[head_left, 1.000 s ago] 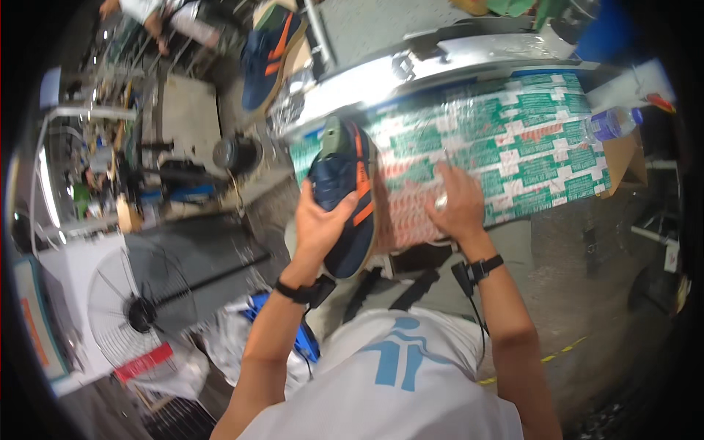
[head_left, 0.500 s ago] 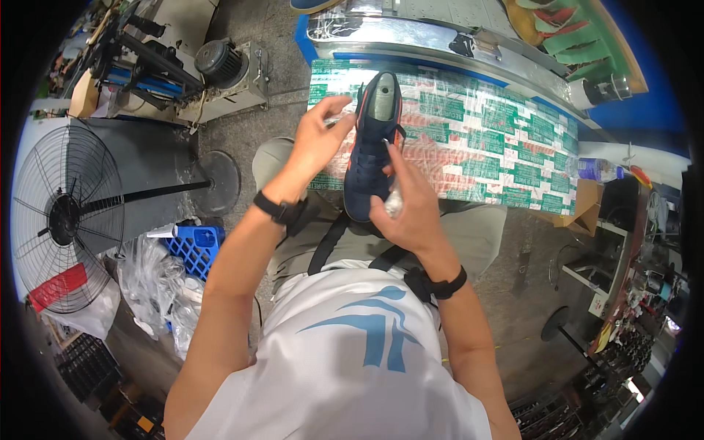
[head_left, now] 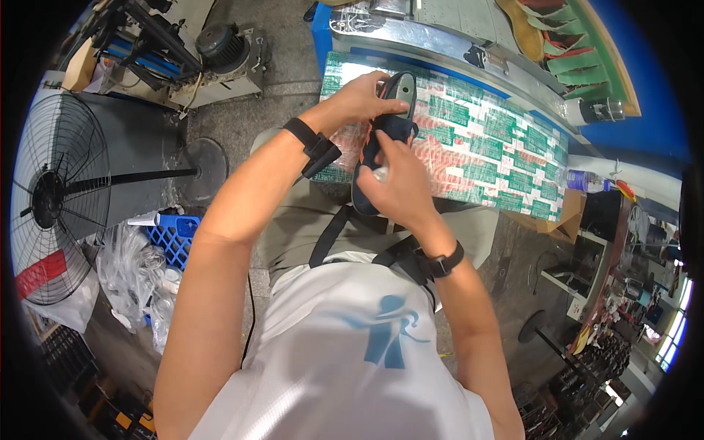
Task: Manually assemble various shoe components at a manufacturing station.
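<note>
A dark navy shoe [head_left: 394,127] with orange trim lies lengthwise at the near left end of a table covered in green-and-white printed wrap, its toe toward me. My left hand [head_left: 363,99] grips the shoe's collar near the heel, its thumb over the opening above the grey insole [head_left: 404,89]. My right hand [head_left: 402,180] is over the front of the shoe, index finger pressed at the tongue. A small white wad [head_left: 380,174], perhaps paper or cloth, is tucked in its curled fingers. The hand covers much of the lacing area.
The wrapped tabletop [head_left: 477,147] stretches to the right, with a metal machine edge [head_left: 433,38] behind it. A bottle [head_left: 587,181] lies past its right end. To the left stand a floor fan [head_left: 48,198], a motor [head_left: 222,48] and a blue crate [head_left: 174,238] beside plastic bags.
My left hand, apart from the shoe before, has moved up and right and taken hold of its collar. The tongue is now pulled up. My right hand has shifted slightly up along the shoe.
</note>
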`<state>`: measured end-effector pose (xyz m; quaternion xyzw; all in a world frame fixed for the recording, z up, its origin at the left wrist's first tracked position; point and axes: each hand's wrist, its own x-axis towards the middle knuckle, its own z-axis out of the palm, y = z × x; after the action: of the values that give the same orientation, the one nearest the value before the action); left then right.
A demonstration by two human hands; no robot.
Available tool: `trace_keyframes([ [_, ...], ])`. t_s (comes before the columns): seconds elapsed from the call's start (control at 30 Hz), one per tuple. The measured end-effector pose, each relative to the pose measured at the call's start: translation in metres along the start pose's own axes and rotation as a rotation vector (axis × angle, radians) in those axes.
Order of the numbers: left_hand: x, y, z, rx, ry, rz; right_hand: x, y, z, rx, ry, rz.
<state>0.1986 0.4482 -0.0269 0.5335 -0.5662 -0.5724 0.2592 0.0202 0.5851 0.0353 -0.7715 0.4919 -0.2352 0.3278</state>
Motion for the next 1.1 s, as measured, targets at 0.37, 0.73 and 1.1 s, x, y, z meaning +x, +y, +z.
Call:
trace_keyframes([
  [0.37,-0.005,0.038,-0.001,0.193,-0.115,-0.056,-0.045,0.009,-0.016,0.047,0.05,-0.045],
  [0.73,0.015,0.003,0.033,0.418,0.218,0.054,-0.03,0.033,-0.02,-0.296,0.096,-0.095],
  [1.1,0.019,0.0,0.037,0.478,0.308,0.036,-0.112,0.02,-0.061,-0.142,-0.156,0.127],
])
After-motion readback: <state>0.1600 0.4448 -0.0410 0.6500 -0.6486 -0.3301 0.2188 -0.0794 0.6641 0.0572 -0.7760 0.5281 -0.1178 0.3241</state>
